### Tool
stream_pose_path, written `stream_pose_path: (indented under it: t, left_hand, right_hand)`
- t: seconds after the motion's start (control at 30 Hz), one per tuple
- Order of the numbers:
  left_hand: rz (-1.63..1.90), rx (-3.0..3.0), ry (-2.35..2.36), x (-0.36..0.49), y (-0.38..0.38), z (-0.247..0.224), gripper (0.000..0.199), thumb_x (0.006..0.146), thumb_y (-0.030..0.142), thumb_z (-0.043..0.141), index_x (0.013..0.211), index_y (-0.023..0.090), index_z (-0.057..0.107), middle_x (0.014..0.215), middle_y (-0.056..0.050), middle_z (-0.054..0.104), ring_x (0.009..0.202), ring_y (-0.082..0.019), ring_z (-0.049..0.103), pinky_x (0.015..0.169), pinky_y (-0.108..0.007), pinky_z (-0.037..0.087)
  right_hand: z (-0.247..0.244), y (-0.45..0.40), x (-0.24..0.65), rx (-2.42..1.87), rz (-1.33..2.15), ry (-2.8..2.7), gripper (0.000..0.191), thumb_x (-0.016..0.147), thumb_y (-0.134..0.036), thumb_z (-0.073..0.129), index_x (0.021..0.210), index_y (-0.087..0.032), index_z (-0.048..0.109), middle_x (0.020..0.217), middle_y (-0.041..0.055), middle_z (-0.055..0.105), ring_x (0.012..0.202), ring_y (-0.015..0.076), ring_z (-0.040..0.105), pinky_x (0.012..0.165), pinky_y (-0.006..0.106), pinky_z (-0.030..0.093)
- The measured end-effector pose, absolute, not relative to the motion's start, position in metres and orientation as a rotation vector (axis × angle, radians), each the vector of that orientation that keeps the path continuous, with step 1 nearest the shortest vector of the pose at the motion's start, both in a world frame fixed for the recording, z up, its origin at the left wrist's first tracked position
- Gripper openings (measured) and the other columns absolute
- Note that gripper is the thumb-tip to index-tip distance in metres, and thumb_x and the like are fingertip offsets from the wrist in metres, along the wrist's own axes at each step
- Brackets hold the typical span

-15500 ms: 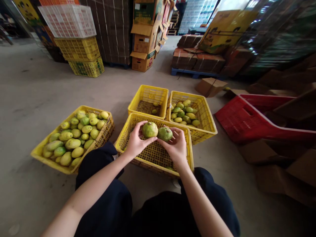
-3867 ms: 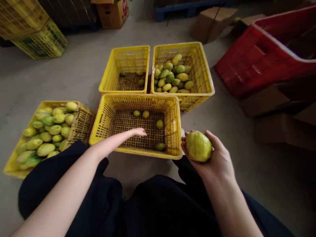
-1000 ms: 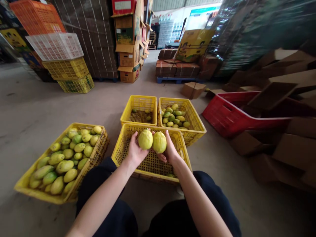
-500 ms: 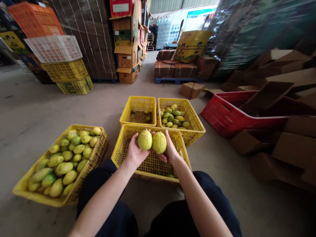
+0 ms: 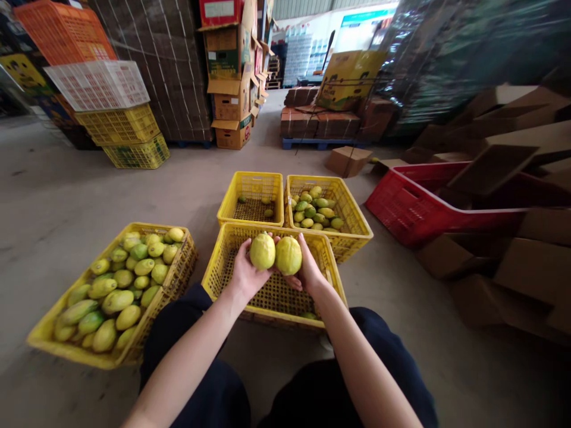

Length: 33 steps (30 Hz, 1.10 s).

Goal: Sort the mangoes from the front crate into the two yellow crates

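Note:
Side by side over the near yellow crate (image 5: 267,321), two yellow-green papayas are held up with their ends toward me. My left hand (image 5: 247,270) is closed round the left papaya (image 5: 263,251). The right papaya (image 5: 288,255) rests in my right hand (image 5: 308,267), whose fingers reach underneath it. Below them the near crate has a mostly bare slatted floor, with a greenish fruit (image 5: 308,315) partly visible at its front right. On my left stands a crate heaped with papayas (image 5: 116,301), yellow to green and mostly long in shape.
Beyond the near crate stand a yellow crate (image 5: 250,221) with several small fruits and another (image 5: 357,229) part-filled with papayas. A red crate (image 5: 401,208) and loose cardboard boxes (image 5: 530,267) crowd the right. Stacked crates (image 5: 120,125) and boxes (image 5: 229,107) stand farther back.
Both hands and the two papayas keep nearly the same pose. The whole view has shifted very slightly, with the left crate a little higher and farther right in the picture.

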<state>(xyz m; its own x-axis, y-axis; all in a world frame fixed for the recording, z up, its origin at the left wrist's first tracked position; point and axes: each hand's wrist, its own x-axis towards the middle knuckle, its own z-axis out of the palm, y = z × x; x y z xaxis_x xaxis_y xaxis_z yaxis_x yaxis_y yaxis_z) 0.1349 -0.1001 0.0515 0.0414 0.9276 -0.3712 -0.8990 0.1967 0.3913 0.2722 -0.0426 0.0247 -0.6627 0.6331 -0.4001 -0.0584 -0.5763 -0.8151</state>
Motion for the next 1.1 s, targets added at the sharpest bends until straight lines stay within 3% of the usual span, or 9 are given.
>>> stream_pose_path:
  t: [0.23, 0.43, 0.53, 0.73, 0.87, 1.1]
  left_hand:
    - [1.399, 0.037, 0.625, 0.135, -0.095, 0.048, 0.033, 0.094, 0.036, 0.043, 0.107, 0.017, 0.066, 0.099, -0.008, 0.075, 0.118, -0.028, 0.062, 0.097, -0.043, 0.051]
    - [1.416, 0.111, 0.687, 0.134, -0.084, 0.042, 0.039, 0.091, 0.034, 0.042, 0.117, 0.018, 0.065, 0.111, -0.009, 0.073, 0.119, -0.03, 0.06, 0.094, -0.045, 0.052]
    - [1.441, 0.112, 0.675, 0.138, -0.079, 0.042, 0.037, 0.09, 0.033, 0.041, 0.113, 0.017, 0.067, 0.11, -0.009, 0.073, 0.119, -0.03, 0.06, 0.096, -0.045, 0.051]
    - [1.452, 0.009, 0.585, 0.147, -0.077, 0.043, 0.033, 0.089, 0.034, 0.039, 0.093, 0.017, 0.068, 0.088, -0.008, 0.073, 0.11, -0.028, 0.065, 0.095, -0.042, 0.05]
    - [1.416, -0.034, 0.552, 0.15, -0.078, 0.043, 0.034, 0.089, 0.034, 0.039, 0.094, 0.017, 0.069, 0.084, -0.008, 0.073, 0.108, -0.028, 0.066, 0.094, -0.043, 0.05]
    - [1.431, -0.067, 0.557, 0.151, -0.075, 0.045, 0.03, 0.085, 0.028, 0.046, 0.101, 0.018, 0.069, 0.085, -0.007, 0.073, 0.106, -0.027, 0.067, 0.096, -0.041, 0.049]
  right_hand:
    - [0.024, -0.043, 0.271, -1.027, 2.234, -1.133, 0.088, 0.085, -0.085, 0.003, 0.053, -0.022, 0.056, 0.025, 0.0002, 0.035, 0.02, 0.0093, 0.024, 0.019, 0.021, 0.021]
    - [0.025, -0.038, 0.273, -1.089, 2.166, -1.174, 0.084, 0.085, -0.086, 0.007, 0.044, -0.024, 0.045, 0.023, -0.0029, 0.023, 0.021, 0.007, 0.017, 0.02, 0.02, 0.016]
    - [0.026, -0.035, 0.273, -1.059, 2.119, -1.22, 0.082, 0.086, -0.086, 0.01, 0.046, -0.025, 0.047, 0.024, -0.0026, 0.024, 0.022, 0.0074, 0.017, 0.021, 0.021, 0.017]
    - [0.023, -0.039, 0.273, -0.993, 1.966, -1.227, 0.075, 0.084, -0.087, 0.022, 0.047, -0.026, 0.045, 0.026, -0.0026, 0.028, 0.025, 0.0082, 0.017, 0.024, 0.023, 0.015]
    - [0.018, -0.042, 0.275, -0.944, 1.93, -1.202, 0.074, 0.077, -0.093, 0.028, 0.044, -0.027, 0.038, 0.026, -0.0035, 0.026, 0.025, 0.0083, 0.018, 0.025, 0.024, 0.013]
    - [0.02, -0.042, 0.275, -0.944, 1.9, -1.152, 0.076, 0.089, -0.082, 0.019, 0.044, -0.025, 0.042, 0.025, -0.0034, 0.027, 0.024, 0.0071, 0.018, 0.025, 0.021, 0.014]
